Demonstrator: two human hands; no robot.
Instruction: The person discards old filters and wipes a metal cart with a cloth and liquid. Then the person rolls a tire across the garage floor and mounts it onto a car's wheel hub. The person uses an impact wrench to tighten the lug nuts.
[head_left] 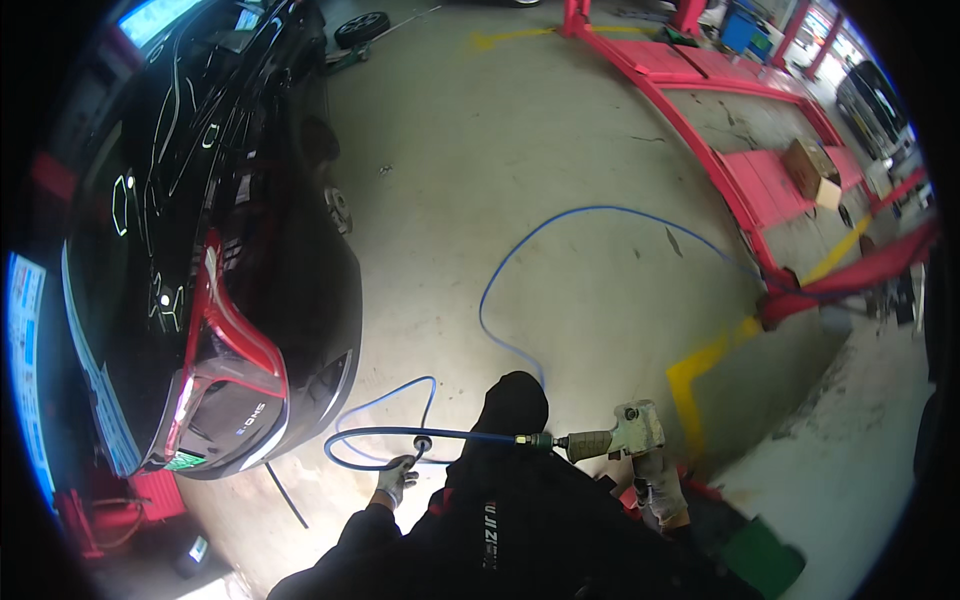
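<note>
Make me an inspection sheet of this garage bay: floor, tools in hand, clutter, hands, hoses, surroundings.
Surface: grey concrete floor, stained, with yellow painted lines.
Job's things: pneumatic impact wrench, coupled to a blue air hose.
Clutter: cardboard box on the red lift ramp; loose wheel lying far off.
Hands: both gloved; right hand grips the wrench handle; left hand holds the hose.
Cables: the hose loops across the floor toward the lift.
Surroundings: black car at left, red vehicle lift at right.
</note>
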